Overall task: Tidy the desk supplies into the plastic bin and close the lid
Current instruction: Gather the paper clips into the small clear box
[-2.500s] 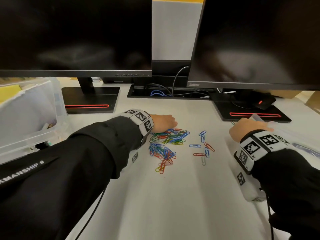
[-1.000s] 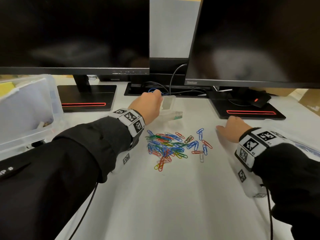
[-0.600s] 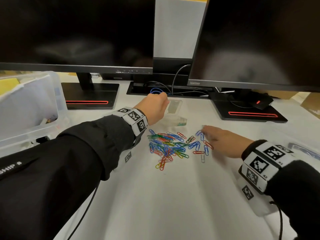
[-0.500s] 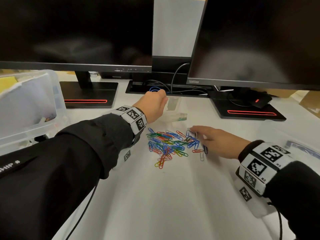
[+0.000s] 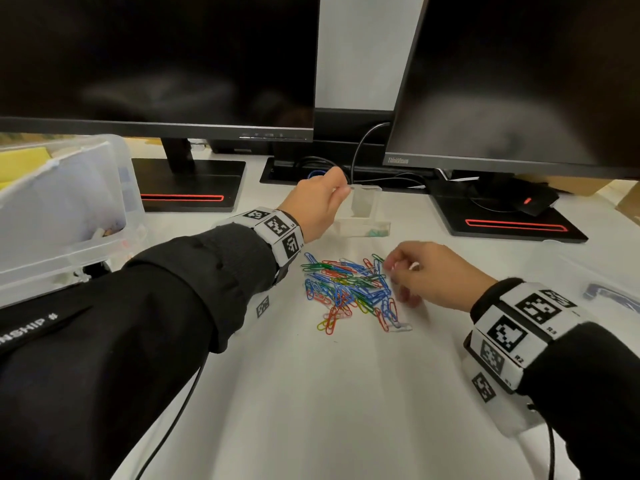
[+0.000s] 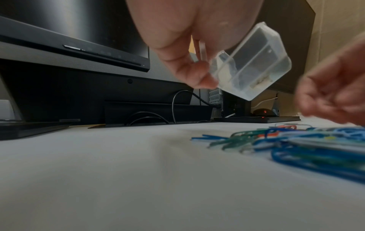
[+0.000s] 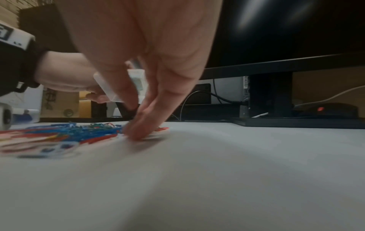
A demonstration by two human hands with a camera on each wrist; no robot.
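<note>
Beside the heap of coloured wire paper clips (image 5: 349,285), the right hand (image 5: 429,275) pinches at its edge; the left hand (image 5: 315,206) grips a small clear plastic case (image 5: 363,216) just beyond.

Office workstation: two dark monitors (image 5: 156,60) on stands, cable tray (image 5: 346,168), computer mouse (image 5: 535,202), white desk (image 5: 329,393).

The right monitor (image 5: 519,77) bears a faint "ThinkVision" mark at the left end of its lower bezel. The person's left sleeve (image 5: 104,341) shows white letters "NSHIP #", cut off at the frame edge. The right wristband (image 5: 512,334) carries square coded markers with small labels, "R2" legible; the left wristband (image 7: 11,37) reads "L5".
</note>
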